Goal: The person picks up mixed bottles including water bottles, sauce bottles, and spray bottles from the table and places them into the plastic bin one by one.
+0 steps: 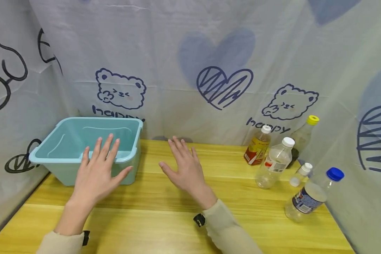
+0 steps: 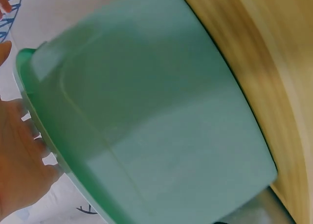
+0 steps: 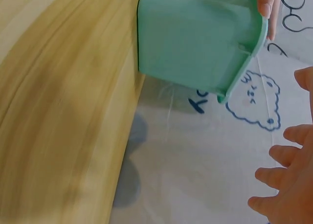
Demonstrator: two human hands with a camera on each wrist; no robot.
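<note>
Palm down with fingers spread, my left hand [image 1: 96,173] overlaps the front rim of a light teal plastic tub [image 1: 66,161] in the head view. The tub's side wall [image 2: 161,111] fills most of the left wrist view, with the left fingers beside its rim. My right hand [image 1: 188,168] hovers over the wooden table, to the right of the tub, its fingers straight and holding nothing. In the right wrist view the right hand's fingers [image 3: 274,177] spread apart, with the tub farther off.
At the table's right stand a yellow-labelled bottle [image 1: 258,146], a clear white-capped bottle [image 1: 275,160], a yellow-capped bottle [image 1: 302,137], a small white-capped bottle [image 1: 300,174] and a blue-capped bottle [image 1: 309,197]. A printed curtain [image 1: 171,63] hangs behind the wooden table [image 1: 165,225].
</note>
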